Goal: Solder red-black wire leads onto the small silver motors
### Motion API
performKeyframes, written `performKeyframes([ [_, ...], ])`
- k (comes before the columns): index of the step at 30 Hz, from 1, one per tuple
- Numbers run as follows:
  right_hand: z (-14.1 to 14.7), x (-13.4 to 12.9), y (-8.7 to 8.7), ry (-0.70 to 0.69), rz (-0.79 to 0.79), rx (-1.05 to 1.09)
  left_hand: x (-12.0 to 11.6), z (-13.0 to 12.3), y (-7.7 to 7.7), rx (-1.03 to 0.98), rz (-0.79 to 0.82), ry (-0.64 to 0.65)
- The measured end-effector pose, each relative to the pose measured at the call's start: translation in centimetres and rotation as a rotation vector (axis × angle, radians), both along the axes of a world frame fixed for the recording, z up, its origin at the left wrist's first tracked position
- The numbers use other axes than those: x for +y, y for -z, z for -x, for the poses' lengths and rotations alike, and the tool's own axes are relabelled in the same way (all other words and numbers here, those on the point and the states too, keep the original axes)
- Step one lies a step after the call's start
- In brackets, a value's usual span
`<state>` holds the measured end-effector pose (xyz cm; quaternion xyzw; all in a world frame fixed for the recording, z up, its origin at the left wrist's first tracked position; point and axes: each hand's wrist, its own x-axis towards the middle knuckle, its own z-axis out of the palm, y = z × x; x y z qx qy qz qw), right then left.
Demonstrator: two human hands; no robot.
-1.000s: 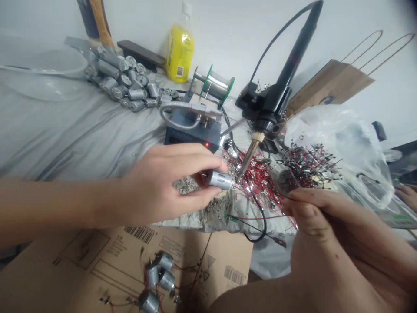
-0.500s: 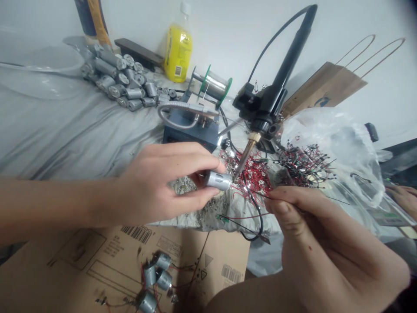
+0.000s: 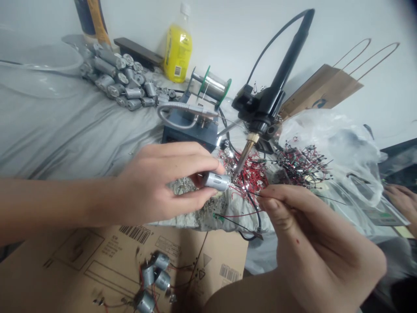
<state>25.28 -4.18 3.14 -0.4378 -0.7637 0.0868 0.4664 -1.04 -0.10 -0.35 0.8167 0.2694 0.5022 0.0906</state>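
Grey bedsheet (image 3: 65, 134) spreads below: left hand's (image 3: 156, 182) grip pinches a motor (image 3: 216, 181), right hand's (image 3: 309, 230) a wire (image 3: 329, 199).

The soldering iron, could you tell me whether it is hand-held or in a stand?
The soldering iron is in a stand: a black clamp grips it, tip angled downward.
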Motion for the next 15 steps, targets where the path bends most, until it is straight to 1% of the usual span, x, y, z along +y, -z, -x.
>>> performKeyframes([
  [9,-0.13,0.05,0.09,0.027,-0.009,-0.018,0.31,-0.4,0.27,-0.018,0.003,-0.024],
  [15,0.13,0.06,0.09,0.058,-0.023,-0.007,0.26,-0.53,0.03,-0.023,0.016,-0.04],
])
